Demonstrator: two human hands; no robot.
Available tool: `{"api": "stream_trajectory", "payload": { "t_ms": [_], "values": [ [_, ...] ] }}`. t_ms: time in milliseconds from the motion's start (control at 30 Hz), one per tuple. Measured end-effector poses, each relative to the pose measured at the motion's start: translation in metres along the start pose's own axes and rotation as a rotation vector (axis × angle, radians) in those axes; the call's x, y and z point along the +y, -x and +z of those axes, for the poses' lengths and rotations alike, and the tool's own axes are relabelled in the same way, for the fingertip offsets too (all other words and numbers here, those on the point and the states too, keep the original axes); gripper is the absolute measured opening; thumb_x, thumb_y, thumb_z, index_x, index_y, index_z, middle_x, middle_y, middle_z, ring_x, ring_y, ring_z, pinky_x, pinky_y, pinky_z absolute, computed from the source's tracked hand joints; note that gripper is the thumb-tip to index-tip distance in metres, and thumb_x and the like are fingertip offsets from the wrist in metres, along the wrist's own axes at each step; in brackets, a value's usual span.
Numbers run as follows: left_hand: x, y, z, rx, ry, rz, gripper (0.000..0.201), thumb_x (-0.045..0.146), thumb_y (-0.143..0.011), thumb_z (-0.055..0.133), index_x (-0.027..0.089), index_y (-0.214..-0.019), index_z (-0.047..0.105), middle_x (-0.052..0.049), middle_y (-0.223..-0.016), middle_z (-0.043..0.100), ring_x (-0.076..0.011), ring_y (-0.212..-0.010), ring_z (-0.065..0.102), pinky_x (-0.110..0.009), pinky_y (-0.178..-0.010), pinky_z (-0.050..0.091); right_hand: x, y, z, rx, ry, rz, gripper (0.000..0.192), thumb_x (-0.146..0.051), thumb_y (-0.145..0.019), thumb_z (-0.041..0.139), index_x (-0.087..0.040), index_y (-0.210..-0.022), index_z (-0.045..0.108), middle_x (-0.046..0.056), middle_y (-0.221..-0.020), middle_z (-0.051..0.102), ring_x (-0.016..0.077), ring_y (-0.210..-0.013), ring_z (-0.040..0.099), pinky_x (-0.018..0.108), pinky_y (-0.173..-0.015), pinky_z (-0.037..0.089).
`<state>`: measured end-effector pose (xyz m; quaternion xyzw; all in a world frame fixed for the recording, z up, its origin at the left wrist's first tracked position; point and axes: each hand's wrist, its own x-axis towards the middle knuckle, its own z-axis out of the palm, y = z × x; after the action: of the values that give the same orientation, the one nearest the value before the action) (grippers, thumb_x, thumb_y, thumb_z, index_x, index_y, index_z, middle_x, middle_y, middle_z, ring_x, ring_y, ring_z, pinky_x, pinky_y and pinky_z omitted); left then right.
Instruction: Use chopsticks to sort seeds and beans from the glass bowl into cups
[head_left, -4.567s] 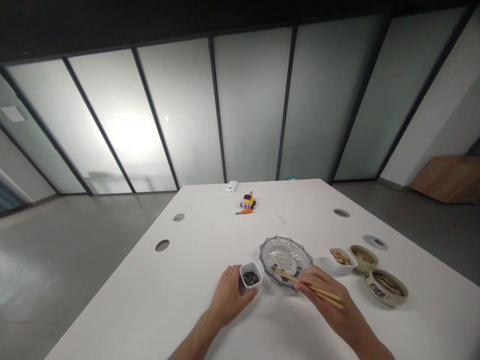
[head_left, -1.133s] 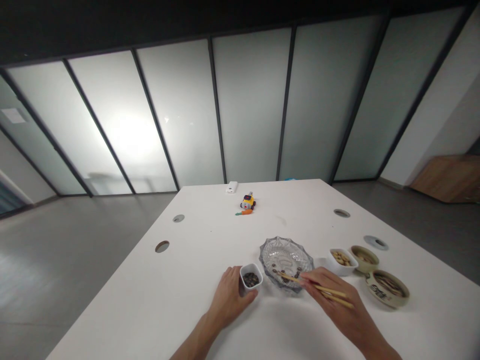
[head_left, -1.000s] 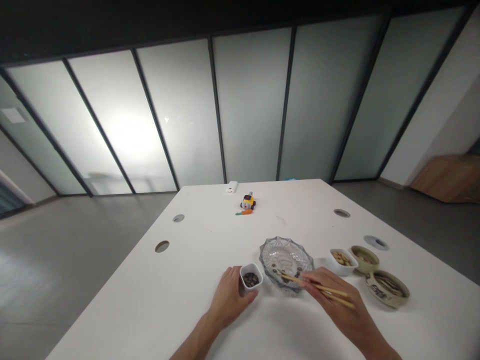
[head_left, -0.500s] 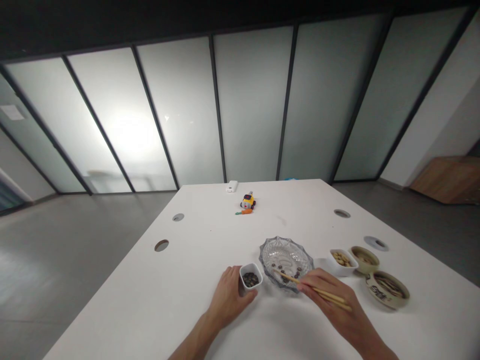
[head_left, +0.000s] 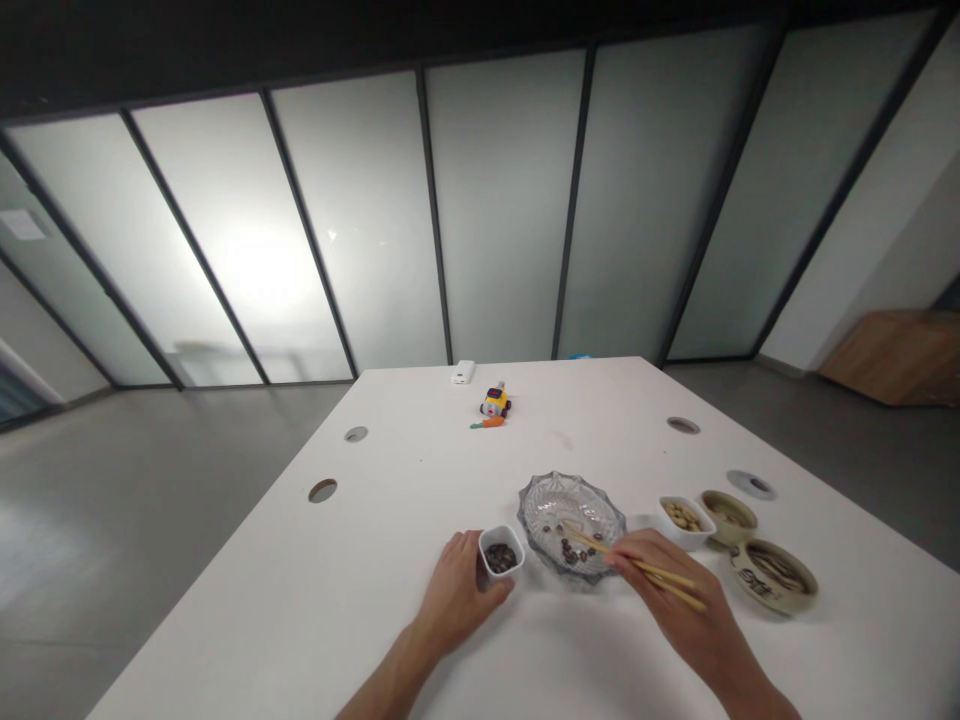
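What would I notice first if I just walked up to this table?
The chopsticks in the right hand, tips over the glass dish of dark bits near the front edge. The left hand holds a small white cup beside it. Far back sits a yellow toy.

Office meeting room: frosted glass partition wall (head_left: 480, 220), long white table (head_left: 300, 600) with cable grommet holes (head_left: 322, 490).

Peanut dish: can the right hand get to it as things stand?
Probably yes. The peanut dish sits just beyond the right hand, nothing between them, though the hand holds chopsticks.
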<state>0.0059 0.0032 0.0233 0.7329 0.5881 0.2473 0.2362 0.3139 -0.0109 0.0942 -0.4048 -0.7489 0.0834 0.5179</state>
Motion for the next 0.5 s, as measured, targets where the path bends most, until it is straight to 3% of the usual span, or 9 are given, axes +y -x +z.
{"api": "stream_trajectory", "payload": {
  "t_ms": [500],
  "values": [
    [0.0043,0.0015,-0.0038,-0.023,-0.007,-0.025,0.027,0.032,-0.088,0.076,0.024,-0.112,0.066,-0.008,-0.119,0.076,-0.0299,-0.112,0.066,-0.041,-0.106,0.05,0.0029,0.0045,-0.0003,-0.084,-0.042,0.087,0.043,-0.058,-0.111,0.07,-0.025,-0.087,0.084,0.006,-0.085,0.082,0.0208,-0.074,0.082,0.024,-0.07,0.067]
  ]
}}
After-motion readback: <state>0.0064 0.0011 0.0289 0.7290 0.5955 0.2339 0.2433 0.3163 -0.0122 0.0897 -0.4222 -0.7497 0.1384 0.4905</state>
